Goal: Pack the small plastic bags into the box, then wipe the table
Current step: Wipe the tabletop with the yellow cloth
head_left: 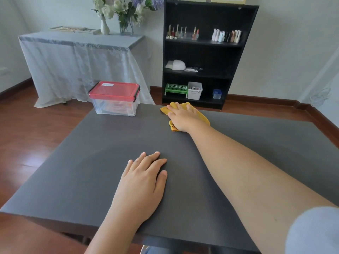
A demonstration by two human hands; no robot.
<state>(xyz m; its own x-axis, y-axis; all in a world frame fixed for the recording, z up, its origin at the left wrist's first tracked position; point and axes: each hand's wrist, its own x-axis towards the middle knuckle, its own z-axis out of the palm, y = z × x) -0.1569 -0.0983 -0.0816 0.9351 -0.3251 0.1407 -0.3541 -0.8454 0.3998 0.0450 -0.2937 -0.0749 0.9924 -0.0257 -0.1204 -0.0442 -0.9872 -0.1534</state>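
Observation:
A clear plastic box (115,105) with a shut red lid (114,89) stands at the far left corner of the dark grey table (91,162); small bags show faintly through its wall. My right hand (183,116) lies flat on a yellow cloth (201,114) at the table's far edge, pressing it down with the arm stretched out. My left hand (143,180) rests palm down on the near middle of the table, fingers together and flat, holding nothing.
Behind the table stands a black shelf unit (207,55) with bottles, a green rack and small bins. A side table with a lace cloth (77,57) and flower vases is at the back left. Wooden floor surrounds the table.

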